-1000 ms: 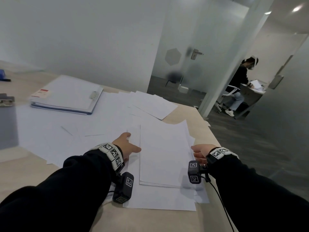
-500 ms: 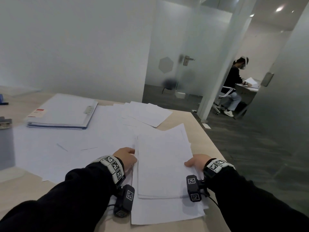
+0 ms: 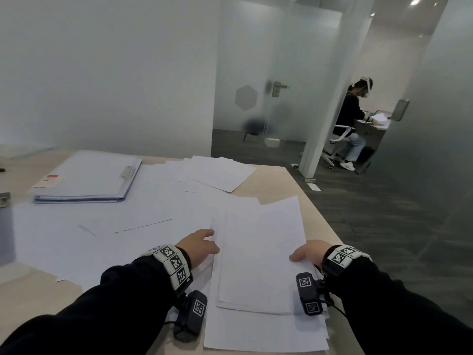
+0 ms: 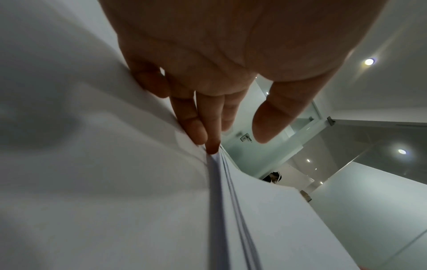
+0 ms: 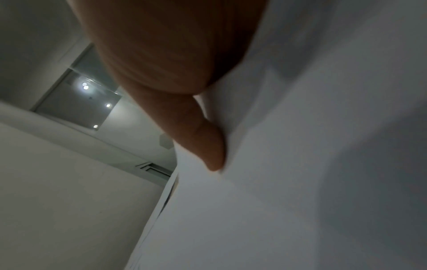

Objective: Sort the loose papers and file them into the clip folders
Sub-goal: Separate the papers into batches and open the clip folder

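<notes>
A stack of white papers lies in front of me on more loose sheets, between my two hands. My left hand is at the stack's left edge. In the left wrist view its straight fingers touch that edge with their tips, and the thumb hangs free above. My right hand holds the stack's right edge, with the thumb pressed on top and the fingers hidden under the paper. A clip folder with a metal clip lies shut at the back left.
Loose sheets cover most of the beige table; its right edge runs just beyond my right hand. A grey folder shows at the left border. Behind a glass partition, a person sits at another desk.
The stack and both hands have come nearer to me. My left hand left the flat sheets and now meets the stack's left edge; my right thumb has moved onto the stack.
</notes>
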`<state>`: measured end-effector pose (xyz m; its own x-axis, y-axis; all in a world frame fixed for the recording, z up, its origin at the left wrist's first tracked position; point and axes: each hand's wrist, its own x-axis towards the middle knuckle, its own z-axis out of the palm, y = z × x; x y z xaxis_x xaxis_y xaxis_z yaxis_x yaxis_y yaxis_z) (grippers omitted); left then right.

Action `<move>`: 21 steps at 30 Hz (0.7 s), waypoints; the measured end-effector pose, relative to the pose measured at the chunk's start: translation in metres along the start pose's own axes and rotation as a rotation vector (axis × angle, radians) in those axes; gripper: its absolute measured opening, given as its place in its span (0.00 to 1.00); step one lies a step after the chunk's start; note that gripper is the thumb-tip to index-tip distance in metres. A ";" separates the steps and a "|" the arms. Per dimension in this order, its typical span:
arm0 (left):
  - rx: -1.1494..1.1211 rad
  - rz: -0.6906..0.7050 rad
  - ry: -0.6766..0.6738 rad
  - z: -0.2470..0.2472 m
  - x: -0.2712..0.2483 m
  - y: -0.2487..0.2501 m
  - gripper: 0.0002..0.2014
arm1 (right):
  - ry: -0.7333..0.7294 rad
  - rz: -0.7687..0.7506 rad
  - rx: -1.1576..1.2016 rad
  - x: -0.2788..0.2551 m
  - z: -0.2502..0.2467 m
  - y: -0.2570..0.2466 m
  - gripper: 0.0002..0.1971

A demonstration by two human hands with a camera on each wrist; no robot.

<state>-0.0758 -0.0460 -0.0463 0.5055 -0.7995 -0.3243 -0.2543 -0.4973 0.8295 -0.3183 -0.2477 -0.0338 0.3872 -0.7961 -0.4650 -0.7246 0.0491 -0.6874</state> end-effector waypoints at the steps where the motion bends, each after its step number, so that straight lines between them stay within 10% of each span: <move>1: 0.003 0.002 0.014 -0.001 -0.001 -0.001 0.35 | 0.015 -0.008 -0.034 0.002 -0.005 0.001 0.03; 10: -0.011 0.018 0.122 -0.006 -0.002 -0.006 0.18 | 0.266 -0.206 0.538 -0.006 -0.066 0.033 0.10; 21: -0.333 0.221 0.045 -0.035 -0.040 0.064 0.27 | 0.185 -0.589 0.746 -0.059 -0.042 -0.028 0.11</move>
<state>-0.0832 -0.0339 0.0358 0.5060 -0.8558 -0.1079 -0.0834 -0.1730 0.9814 -0.3451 -0.2274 0.0363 0.4302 -0.8948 0.1191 0.1298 -0.0693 -0.9891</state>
